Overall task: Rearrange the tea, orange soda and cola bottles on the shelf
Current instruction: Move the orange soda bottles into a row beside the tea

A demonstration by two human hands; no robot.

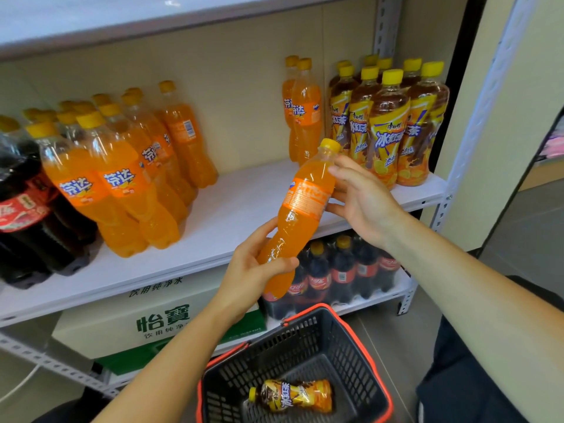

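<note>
Before the white shelf [244,203], we sorted drinks. A cardboard water carton [122,325] sat on the tier below. On the middle board a cluster of orange soda bottles [122,178] stood at the left, just beside the dark cola bottles [27,215] at the far left edge. A block of yellow-capped tea bottles [387,126] filled the right end, and two more orange sodas [302,111] stood just beside them towards the back.

A black, red-rimmed basket [360,346] on the floor held a single tea bottle [293,395], lying on its side. A wrapped pack of cola [335,273] sat on the lower tier beside the carton.

We held one orange soda bottle [300,209] tilted in front of the shelf, with its cap pointing up towards the tea. Our left hand [253,270] had its fingers curled round the lower body. Our right hand [363,203], its fingers only loosely bent, gripped the shoulder and label.
</note>
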